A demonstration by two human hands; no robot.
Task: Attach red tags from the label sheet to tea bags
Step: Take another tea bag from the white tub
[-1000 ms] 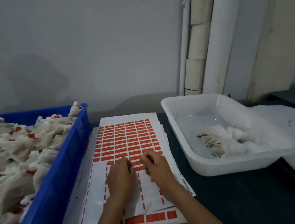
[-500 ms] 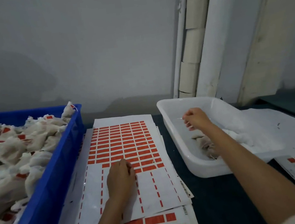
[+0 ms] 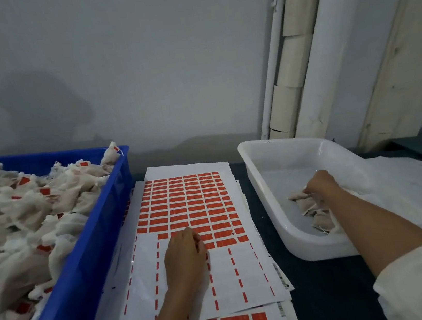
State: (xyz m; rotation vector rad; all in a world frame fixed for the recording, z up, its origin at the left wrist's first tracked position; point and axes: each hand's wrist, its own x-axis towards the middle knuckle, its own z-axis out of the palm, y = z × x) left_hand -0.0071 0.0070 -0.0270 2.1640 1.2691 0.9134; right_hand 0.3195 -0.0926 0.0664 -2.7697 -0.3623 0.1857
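Our left hand (image 3: 184, 261) rests knuckles-up, fingers curled, on the white label sheet of red rectangular tags (image 3: 187, 203) at six o'clock. At three o'clock, our right hand (image 3: 320, 185) grips pale paper tea bags (image 3: 309, 204) inside the white plastic tray (image 3: 268, 192).

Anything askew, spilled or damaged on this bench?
One tagged tea bag perches on the blue crate's far corner rim, above the heap. Label sheets are stacked slightly fanned. Nothing looks spilled or damaged.
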